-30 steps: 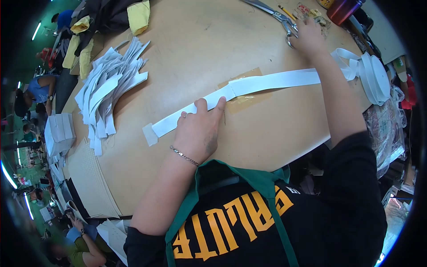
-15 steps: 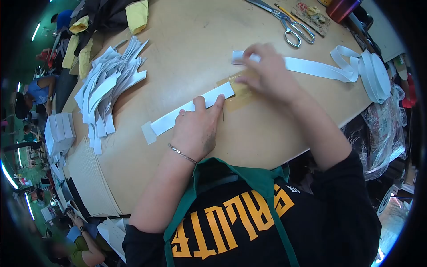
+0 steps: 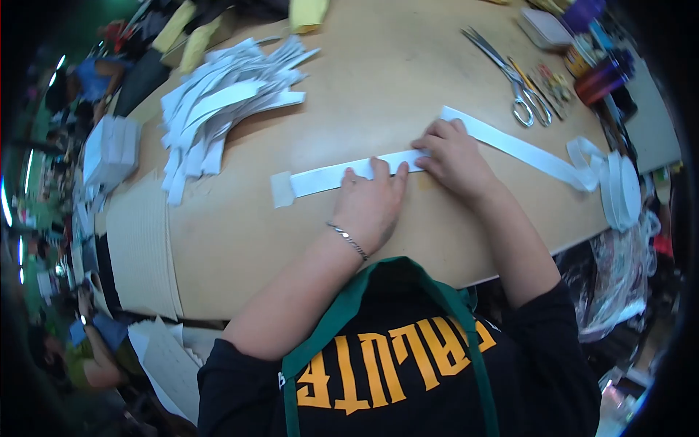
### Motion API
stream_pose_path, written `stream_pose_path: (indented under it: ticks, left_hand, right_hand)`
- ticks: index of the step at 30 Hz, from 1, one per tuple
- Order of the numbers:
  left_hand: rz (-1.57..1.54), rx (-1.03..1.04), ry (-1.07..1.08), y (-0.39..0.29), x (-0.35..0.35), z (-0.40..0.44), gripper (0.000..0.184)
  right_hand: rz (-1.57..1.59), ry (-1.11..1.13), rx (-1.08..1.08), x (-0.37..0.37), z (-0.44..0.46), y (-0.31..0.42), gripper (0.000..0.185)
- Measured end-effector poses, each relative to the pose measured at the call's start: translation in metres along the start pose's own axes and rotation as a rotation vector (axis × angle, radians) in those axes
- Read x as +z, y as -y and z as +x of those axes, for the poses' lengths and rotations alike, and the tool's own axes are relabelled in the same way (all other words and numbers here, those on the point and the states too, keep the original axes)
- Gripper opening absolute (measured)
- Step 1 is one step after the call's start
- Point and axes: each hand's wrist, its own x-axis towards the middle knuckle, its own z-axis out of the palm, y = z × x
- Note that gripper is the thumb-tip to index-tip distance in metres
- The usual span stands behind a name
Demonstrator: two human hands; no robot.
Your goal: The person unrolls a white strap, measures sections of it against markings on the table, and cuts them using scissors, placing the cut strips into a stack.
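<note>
A short white elastic-like strip (image 3: 320, 179) lies flat on the table, its left end beside a pale piece of tape (image 3: 282, 191). My left hand (image 3: 370, 204) rests on the strip with fingers spread, pressing it down. At the strip's right end, my right hand (image 3: 457, 160) has its thumb and fingers closed on it; the fingers hide the very tip. Just beyond my right hand, a longer white band (image 3: 520, 146) runs along the table to a white roll (image 3: 620, 191). To the left lies a loose heap of cut white strips (image 3: 218, 109).
Large scissors (image 3: 517, 86) and a pencil (image 3: 518, 71) lie at the back right, near a dark purple-red bottle (image 3: 604, 79). Ribbed cream sheets (image 3: 138, 247) and a white stack (image 3: 111, 151) sit at the left edge. Another person (image 3: 95, 357) sits at lower left.
My right hand has come down from the free end of the long band to the short strip's right end. My left hand still presses the strip. The camera view has shifted.
</note>
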Motion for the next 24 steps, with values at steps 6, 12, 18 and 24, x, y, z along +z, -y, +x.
stream_pose_path:
  ticks: [6, 12, 18, 24]
  left_hand:
    - [-0.157, -0.102, -0.061, 0.002, 0.004, -0.004, 0.049]
    - [-0.071, -0.108, -0.153, -0.001, 0.010, -0.004, 0.042]
    - [-0.203, -0.195, -0.154, 0.000, 0.009, 0.000, 0.040]
    - [-0.282, -0.011, -0.390, 0.028, 0.014, -0.008, 0.040]
  right_hand:
    - [-0.025, 0.138, 0.101, -0.009, 0.006, 0.014, 0.020]
    - [-0.085, 0.234, 0.153, -0.011, 0.011, 0.018, 0.020]
    - [0.004, 0.205, 0.208, -0.011, 0.008, 0.028, 0.017]
    - [-0.021, 0.166, 0.027, -0.013, 0.002, 0.038, 0.012]
